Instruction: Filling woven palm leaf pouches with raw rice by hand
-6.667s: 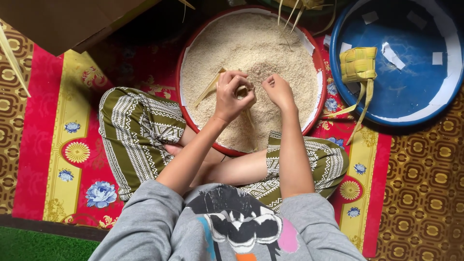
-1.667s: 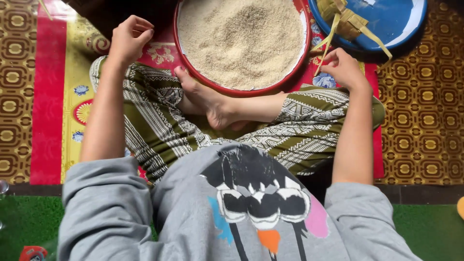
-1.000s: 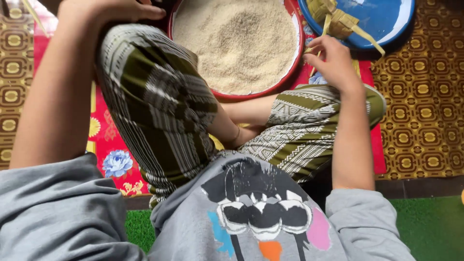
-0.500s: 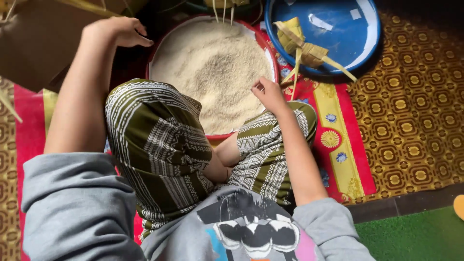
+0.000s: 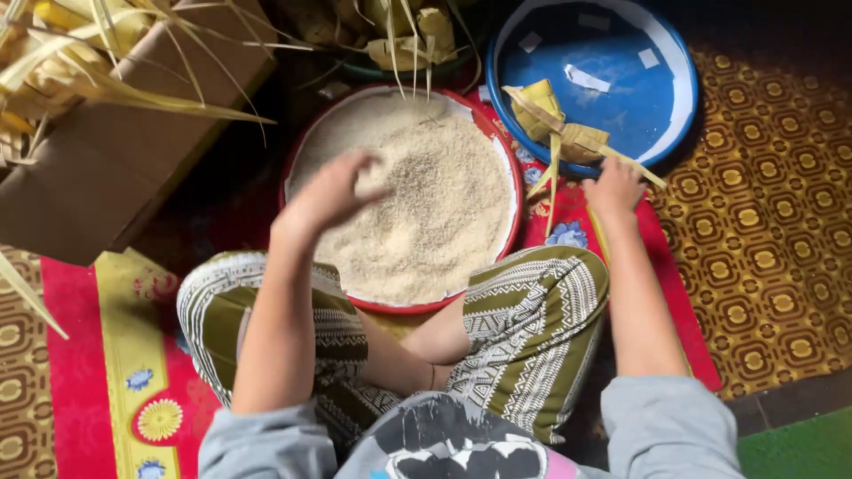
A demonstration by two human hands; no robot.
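- Floor covered by brown-and-gold patterned mat (image 5: pixel 781 231), with strip of green carpet (image 5: pixel 794 448) at near edge.
- On it, red cloth with yellow flowered border (image 5: pixel 133 355).
- Red-rimmed round basin of raw rice (image 5: pixel 417 204) on cloth.
- Blue round plastic basin (image 5: pixel 621 89) just beside, holding woven palm-leaf pouches (image 5: pixel 559 133).
- Brown cardboard box (image 5: pixel 106 168) at left.

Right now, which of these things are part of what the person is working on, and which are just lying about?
In use:
left hand over the round red-rimmed tray of white rice
right hand beside the woven yellow palm-leaf pouches
round blue basin

Lying about:
brown cardboard box
loose dried palm strips
red flowered mat
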